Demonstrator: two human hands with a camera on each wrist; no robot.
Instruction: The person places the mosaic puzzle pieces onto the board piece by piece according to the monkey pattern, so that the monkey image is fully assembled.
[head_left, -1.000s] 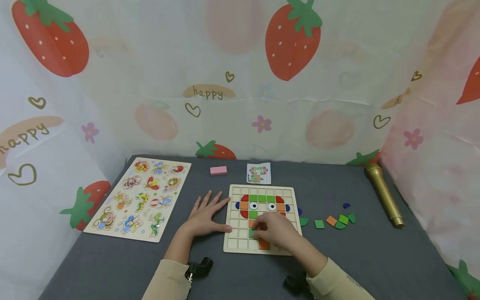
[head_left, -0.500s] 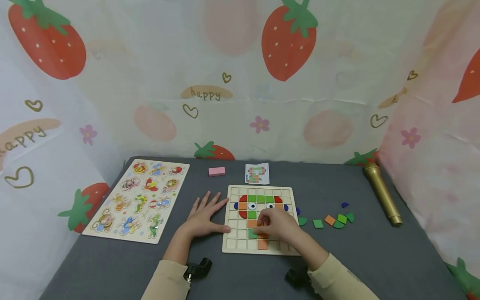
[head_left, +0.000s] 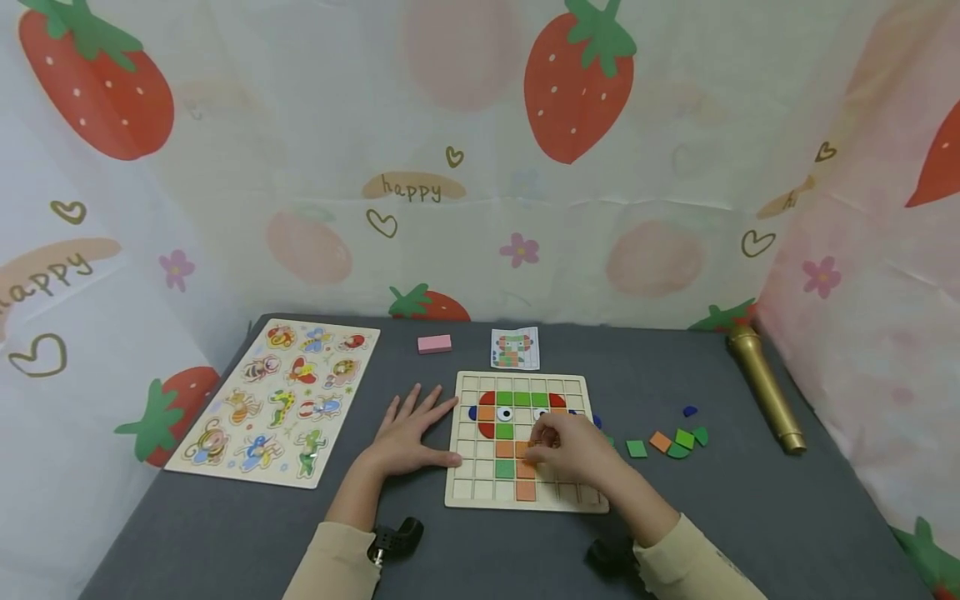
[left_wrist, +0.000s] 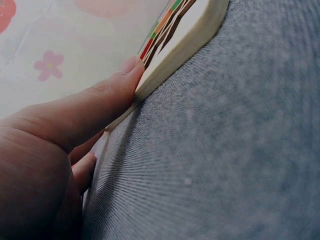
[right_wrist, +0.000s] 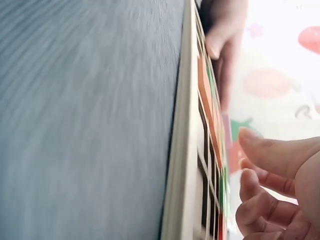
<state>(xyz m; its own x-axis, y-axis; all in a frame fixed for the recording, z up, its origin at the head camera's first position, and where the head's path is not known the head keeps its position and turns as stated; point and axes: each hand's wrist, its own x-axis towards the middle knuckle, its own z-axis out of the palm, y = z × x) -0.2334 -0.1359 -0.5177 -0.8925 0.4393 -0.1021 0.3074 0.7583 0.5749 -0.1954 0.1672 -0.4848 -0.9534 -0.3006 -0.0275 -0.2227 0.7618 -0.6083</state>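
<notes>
A wooden grid board lies on the dark cloth with coloured tiles forming a face. Orange squares and a green square sit in its lower cells. My left hand rests spread at the board's left side; its thumb touches the edge in the left wrist view. Over the board's right half hovers my right hand, hiding cells there. Its thumb stands apart from loosely curled fingers in the right wrist view, with nothing between them.
Loose green, orange and blue pieces lie right of the board. Behind it are a small picture card and a pink block. An insect puzzle board lies left; a gold tube lies far right.
My right hand has moved right across the board, uncovering more of the orange and green squares. My left hand has stayed beside the board.
</notes>
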